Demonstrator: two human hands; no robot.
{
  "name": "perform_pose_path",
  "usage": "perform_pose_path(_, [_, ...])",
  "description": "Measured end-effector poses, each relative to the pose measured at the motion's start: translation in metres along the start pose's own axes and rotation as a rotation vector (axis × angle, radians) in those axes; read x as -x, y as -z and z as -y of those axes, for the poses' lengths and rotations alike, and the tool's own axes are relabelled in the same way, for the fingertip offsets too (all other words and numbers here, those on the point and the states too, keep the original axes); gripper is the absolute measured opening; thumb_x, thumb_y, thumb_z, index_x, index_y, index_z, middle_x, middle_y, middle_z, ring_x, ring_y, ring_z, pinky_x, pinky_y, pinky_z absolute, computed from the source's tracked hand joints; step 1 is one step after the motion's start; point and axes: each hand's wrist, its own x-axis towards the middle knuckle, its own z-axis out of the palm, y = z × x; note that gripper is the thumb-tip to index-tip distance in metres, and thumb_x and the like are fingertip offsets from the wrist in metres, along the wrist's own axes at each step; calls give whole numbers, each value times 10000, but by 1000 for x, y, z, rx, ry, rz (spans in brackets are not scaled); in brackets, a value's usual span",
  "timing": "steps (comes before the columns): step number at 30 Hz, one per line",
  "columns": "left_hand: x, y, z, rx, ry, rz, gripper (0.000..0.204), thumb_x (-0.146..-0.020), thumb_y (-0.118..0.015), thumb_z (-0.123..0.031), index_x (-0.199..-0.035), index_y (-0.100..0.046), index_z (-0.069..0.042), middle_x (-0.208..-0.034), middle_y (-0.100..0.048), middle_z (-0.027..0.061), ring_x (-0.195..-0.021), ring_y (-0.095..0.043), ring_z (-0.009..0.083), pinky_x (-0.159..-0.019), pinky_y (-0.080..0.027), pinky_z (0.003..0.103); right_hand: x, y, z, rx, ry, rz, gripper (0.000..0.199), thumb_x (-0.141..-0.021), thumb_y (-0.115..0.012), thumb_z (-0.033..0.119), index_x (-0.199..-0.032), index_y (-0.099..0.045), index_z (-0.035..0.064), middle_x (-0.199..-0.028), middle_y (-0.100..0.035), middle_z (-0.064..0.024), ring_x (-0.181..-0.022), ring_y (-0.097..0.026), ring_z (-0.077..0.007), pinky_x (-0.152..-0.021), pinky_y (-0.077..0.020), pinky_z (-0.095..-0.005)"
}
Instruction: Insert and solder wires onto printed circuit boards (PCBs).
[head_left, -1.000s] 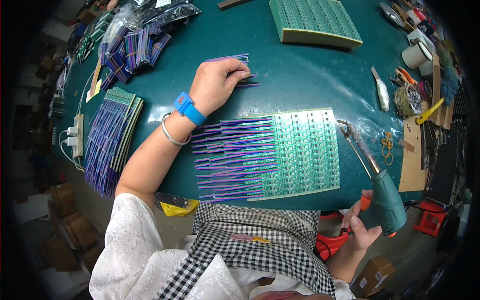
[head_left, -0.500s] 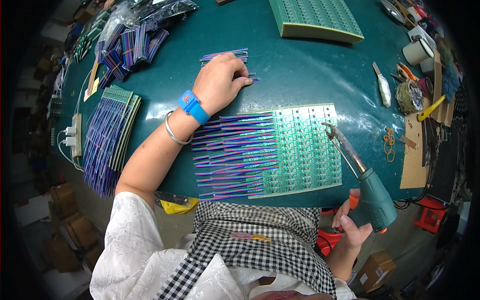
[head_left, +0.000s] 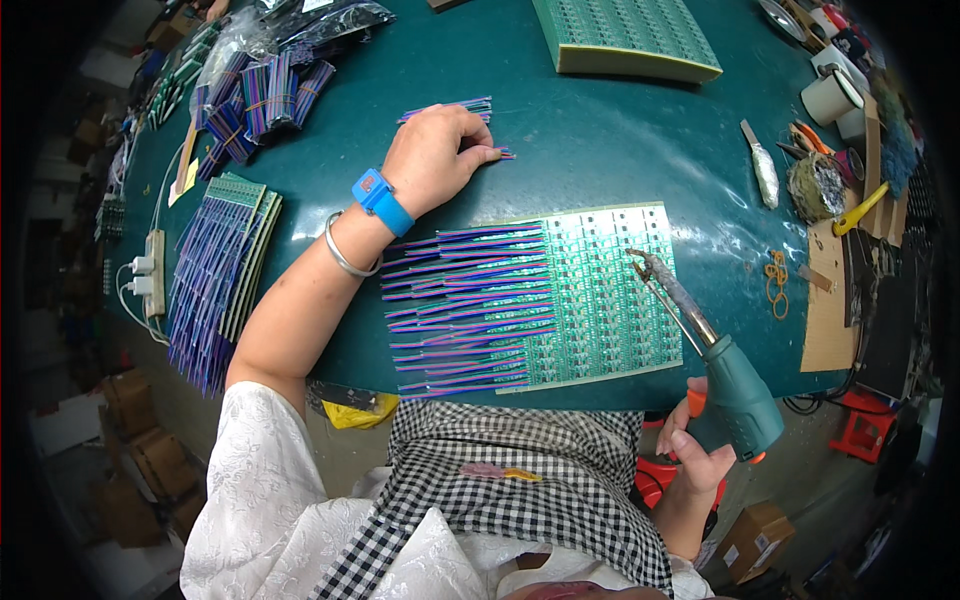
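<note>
My left hand (head_left: 432,152) is over a small pile of thin coloured wires (head_left: 474,106), thumb and fingers pinched together. A few wire ends (head_left: 508,154) stick out past the fingertips. In my right hand (head_left: 697,468) is a green soldering gun (head_left: 742,402) with an orange trigger. Its dark, bent tip hangs over the right half of a green circuit board panel (head_left: 612,300), and I cannot tell if it touches. Rows of blue, purple and pink wires (head_left: 465,312) lie across the panel's left part and stick out past its left edge.
Left of my forearm leans a stack of wired boards (head_left: 222,270) beside a power strip (head_left: 153,270). Bundled wires (head_left: 270,92) lie at the far left. A thick stack of panels (head_left: 635,62) stands at the back. To the right are rubber bands (head_left: 776,285), a wrapped blade (head_left: 762,170) and a mug (head_left: 832,95).
The soldering gun has shifted a little left, its tip now farther over the panel. My left hand has moved slightly left, and its fingertips are drawn closer together on the wire ends.
</note>
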Motion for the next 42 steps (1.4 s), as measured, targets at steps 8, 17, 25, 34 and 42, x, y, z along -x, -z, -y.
perform_pose_path(8, [5,19,-31,183,66,-40,132,-915,-739,-81,-1027,-714,-15,-817,-729,83,-715,-653,94,-639,-514,268,6,5,0,-33,11,45,624,-810,-695,29,-1352,-434,-137,-781,-548,-114,-545,-550,-166,-484,-519,-294])
perform_pose_path(17, [91,13,-103,50,-494,40,348,-709,-709,-40,-1054,-737,1,-934,-687,97,-730,-657,247,-610,-550,354,70,30,-11,-8,-204,71,808,-791,-822,166,-1464,-443,-70,-869,-575,-90,-665,-576,-182,-574,-521,-322])
perform_pose_path(25, [119,-6,-114,24,-422,96,379,-666,-689,-79,-1031,-753,0,-895,-657,54,-764,-616,219,-611,-524,325,72,11,5,65,-258,-45,290,-777,-854,167,-895,-667,-19,-690,-633,-59,-606,-599,-169,-572,-477,-287])
perform_pose_path(34, [118,0,-116,35,-505,52,371,-636,-725,-55,-1001,-752,6,-890,-645,66,-704,-606,206,-528,-476,350,71,0,6,209,-296,-74,306,-790,-858,229,-882,-672,5,-734,-654,-52,-641,-621,-182,-607,-488,-297])
perform_pose_path(42, [130,-12,-109,195,-367,178,388,-642,-732,31,-1030,-736,39,-900,-611,92,-710,-609,231,-550,-495,372,75,1,2,301,-282,-62,310,-802,-855,264,-885,-682,21,-740,-663,-40,-645,-628,-188,-613,-491,-305])
